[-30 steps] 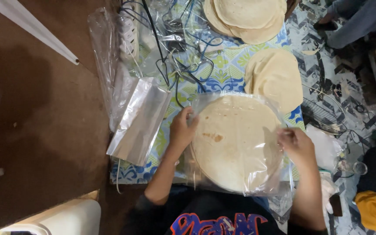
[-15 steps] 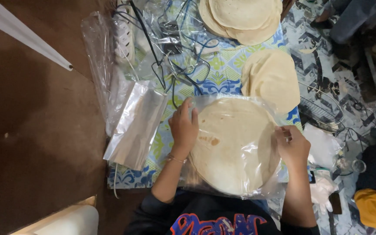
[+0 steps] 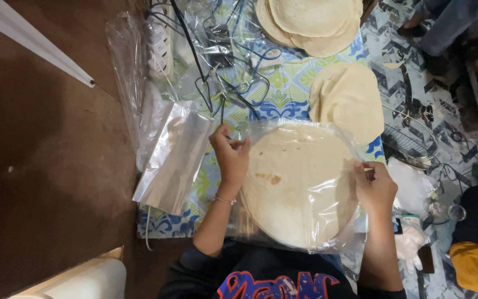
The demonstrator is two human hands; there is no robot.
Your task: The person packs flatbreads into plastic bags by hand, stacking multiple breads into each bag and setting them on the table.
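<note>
Left hand [image 3: 230,158] pinches clear bag [image 3: 305,232] edge, right hand [image 3: 375,187] grips opposite edge, stretching plastic taut around flatbread stack [image 3: 297,185]; spare bags [image 3: 175,158] alongside.

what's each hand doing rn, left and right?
Left hand: fingers pinched on the left edge of the clear plastic bag holding the stack of flatbreads.
Right hand: closed on the bag's right edge.
</note>
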